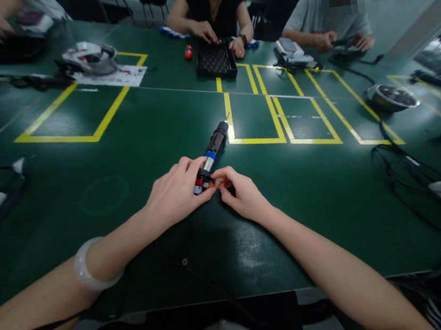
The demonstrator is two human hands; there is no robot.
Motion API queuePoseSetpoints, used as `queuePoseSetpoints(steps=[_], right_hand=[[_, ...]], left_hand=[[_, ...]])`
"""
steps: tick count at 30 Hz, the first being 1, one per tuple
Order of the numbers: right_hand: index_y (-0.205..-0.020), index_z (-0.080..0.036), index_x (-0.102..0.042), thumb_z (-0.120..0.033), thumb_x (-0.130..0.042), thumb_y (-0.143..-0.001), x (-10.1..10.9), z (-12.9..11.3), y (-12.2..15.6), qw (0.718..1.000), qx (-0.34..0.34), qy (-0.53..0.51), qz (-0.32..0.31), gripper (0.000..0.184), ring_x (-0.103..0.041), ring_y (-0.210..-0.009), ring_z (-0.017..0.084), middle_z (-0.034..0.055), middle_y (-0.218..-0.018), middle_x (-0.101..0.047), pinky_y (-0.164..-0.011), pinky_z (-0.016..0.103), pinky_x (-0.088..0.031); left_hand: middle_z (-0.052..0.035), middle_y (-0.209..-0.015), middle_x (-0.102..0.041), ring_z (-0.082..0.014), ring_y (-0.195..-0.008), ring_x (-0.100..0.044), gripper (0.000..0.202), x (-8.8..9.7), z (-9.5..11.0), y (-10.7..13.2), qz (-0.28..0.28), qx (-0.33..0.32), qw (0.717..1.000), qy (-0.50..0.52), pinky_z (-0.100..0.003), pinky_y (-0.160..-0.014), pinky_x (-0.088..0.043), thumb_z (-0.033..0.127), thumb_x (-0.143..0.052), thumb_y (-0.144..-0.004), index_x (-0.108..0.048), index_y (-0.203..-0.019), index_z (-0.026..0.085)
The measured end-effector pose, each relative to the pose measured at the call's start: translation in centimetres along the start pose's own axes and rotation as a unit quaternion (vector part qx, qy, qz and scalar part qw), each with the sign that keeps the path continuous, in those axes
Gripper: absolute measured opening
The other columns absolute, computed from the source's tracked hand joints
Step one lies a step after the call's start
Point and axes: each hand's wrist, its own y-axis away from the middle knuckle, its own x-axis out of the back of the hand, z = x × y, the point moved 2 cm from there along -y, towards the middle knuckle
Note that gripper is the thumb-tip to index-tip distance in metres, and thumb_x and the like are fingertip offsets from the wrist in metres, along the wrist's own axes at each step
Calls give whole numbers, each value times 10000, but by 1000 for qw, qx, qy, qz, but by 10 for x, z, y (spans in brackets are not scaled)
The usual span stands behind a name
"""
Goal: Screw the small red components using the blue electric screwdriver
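An electric screwdriver point(216, 143) lies on the green table point(155, 157), its thin bit pointing away from me and slightly right. The front of its body is black, followed by a blue band and a silver section. At the near end the casing looks open, with small red, orange and grey parts showing. My left hand point(173, 192) is wrapped over this near end from the left, thumb below and fingers on top. From the right, my right hand point(242, 192) pinches at the same end with thumb and forefinger. Whatever sits between those fingertips is too small to make out.
Yellow tape outlines point(257, 140) mark the table. Across from me, a person works at a black tray point(216, 61) beside a red object point(188, 52). Cables point(402, 185) and a round metal device point(391, 97) lie right. A small ring point(184, 261) is near me.
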Motion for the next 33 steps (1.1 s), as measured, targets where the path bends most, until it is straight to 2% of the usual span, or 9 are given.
queuePoseSetpoints(steps=[7,13,18,22,28,33], right_hand=[[-1110,-202,-540,-80,-476,-850,3,3,2,1000,2,-9,10,295,-627,-836,151,33,-941,-647,-825,305,-524],[-1105,-201,-550,-78,-479,-853,7,3,3,1000,0,0,12,289,-626,-839,149,36,-945,-650,-825,301,-519],[-1100,-211,-554,-84,-480,-861,8,3,3,1000,-6,5,8,281,-629,-843,150,35,-951,-653,-824,306,-519],[-1094,-211,-558,-87,-485,-863,9,3,3,1000,-12,11,3,272,-633,-854,153,35,-955,-656,-834,311,-515],[-1092,-202,-563,-99,-485,-877,8,4,3,1000,-8,14,3,251,-629,-856,155,39,-953,-656,-839,313,-509],[-1091,-209,-561,-94,-491,-867,8,3,3,1000,-13,16,1,261,-632,-858,155,33,-954,-656,-843,313,-511]], left_hand=[[-144,-1274,-531,-319,-1038,-639,676,-1,-10,0,1,7,999,-31,-384,-748,-541,574,-530,-910,-403,-1486,245],[-165,-1325,-510,-368,-1067,-632,686,8,-40,-3,4,53,998,-45,-448,-781,-552,607,-501,-912,-401,-1492,254],[-184,-1397,-471,-395,-1076,-628,710,18,-89,-11,-5,128,991,-47,-494,-817,-543,671,-434,-924,-386,-1505,265],[-201,-1399,-442,-390,-1185,-563,683,23,-136,-16,-9,149,988,-45,-527,-926,-506,621,-375,-981,-347,-1520,204],[-165,-1410,-410,-348,-1271,-470,676,23,-205,-18,12,194,978,-73,-492,-1034,-442,581,-364,-1013,-301,-1541,164],[-106,-1438,-390,-334,-1315,-426,775,23,-246,-14,58,230,968,-84,-459,-1060,-409,724,-243,-976,-288,-1523,177]])
